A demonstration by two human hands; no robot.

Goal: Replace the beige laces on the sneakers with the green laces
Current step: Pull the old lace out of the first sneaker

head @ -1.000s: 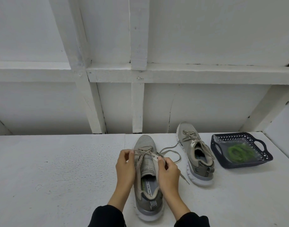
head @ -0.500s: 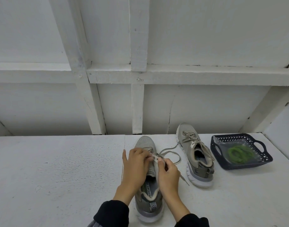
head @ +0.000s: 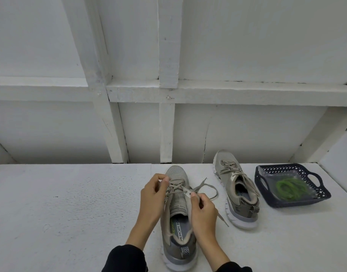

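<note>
near sneaker (head: 177, 211): grey-beige mesh, toe away from person, on white bench (head: 70, 213); beige lace (head: 205, 186) loosened, free end trailing off to its right
left hand (head: 152, 195): grip pinching lace at the upper eyelets
right hand (head: 203, 209): grip pinching a lace strand by the tongue
handling: lace soft, limp, light; will snag in eyelets, so pull close to each eyelet or by the stiff tip
far sneaker (head: 237, 191): fully laced, just right of the near one
green laces (head: 290, 188): coiled in dark basket (head: 298, 202), far right, untouched
</note>
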